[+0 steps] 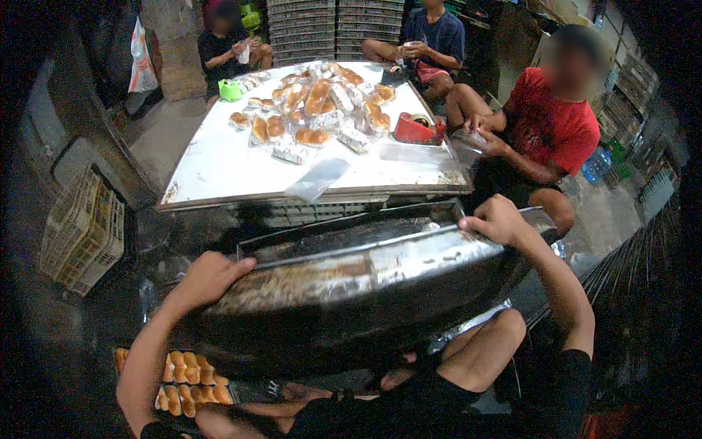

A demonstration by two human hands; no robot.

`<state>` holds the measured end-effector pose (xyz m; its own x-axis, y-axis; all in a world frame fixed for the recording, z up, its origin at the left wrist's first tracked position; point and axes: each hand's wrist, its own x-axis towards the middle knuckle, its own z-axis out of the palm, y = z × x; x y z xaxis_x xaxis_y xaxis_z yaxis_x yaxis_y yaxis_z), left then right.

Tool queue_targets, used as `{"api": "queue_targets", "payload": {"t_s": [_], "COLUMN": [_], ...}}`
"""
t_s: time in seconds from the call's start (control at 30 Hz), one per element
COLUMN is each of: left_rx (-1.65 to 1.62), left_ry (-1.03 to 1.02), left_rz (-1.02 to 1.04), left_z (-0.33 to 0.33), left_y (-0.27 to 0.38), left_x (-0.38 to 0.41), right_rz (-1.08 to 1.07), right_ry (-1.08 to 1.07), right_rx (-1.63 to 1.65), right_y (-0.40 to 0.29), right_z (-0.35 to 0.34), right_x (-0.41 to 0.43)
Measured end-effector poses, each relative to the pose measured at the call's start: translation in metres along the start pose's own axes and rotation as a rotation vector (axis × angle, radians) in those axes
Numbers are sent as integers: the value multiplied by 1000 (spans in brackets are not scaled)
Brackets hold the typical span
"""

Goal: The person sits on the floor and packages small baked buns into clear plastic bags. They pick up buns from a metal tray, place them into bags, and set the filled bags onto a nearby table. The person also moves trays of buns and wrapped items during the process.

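Observation:
Before my knees, a large, dark metal baking tray (356,269) is held tilted up, its long shiny, stained side wall catching the light. My left hand (211,280) grips its left end, thumb over the rim. At the other end my right hand (496,219) has hold of the upper rim near the corner. Only part of the tray's inside shows, and it looks dark and soiled. Below my left forearm, rows of golden bread rolls (189,367) lie on the floor, apparently in another tray; my arm and leg hide some of them.
Past the tray stands a low white table (219,170) with heaped bread rolls (318,99), some wrapped, a red tape dispenser (419,129) and a clear plastic bag (318,178). Three people sit around it. A plastic crate (85,230) is at left; stacked crates (334,33) stand behind.

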<state>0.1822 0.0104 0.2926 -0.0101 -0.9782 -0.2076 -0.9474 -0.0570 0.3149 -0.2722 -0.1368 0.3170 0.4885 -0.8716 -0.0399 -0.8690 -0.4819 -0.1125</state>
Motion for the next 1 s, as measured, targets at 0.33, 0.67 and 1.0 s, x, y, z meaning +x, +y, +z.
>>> {"api": "queue_targets", "payload": {"t_s": [0.33,0.67,1.0], "left_rx": [84,97,-1556], "left_ry": [-150,-110,613], "left_rz": [-23,-30,-45], "left_z": [33,6,114], "left_y": [50,37,47], "left_x": [-26,-91,-92], "right_rz": [-40,4,-221], "right_ry": [-288,-276,336], "right_rx": [21,116,-187], "right_y": [33,-45,-141], "right_z": [38,21,-130], "right_x": [-26,-85,-210]}}
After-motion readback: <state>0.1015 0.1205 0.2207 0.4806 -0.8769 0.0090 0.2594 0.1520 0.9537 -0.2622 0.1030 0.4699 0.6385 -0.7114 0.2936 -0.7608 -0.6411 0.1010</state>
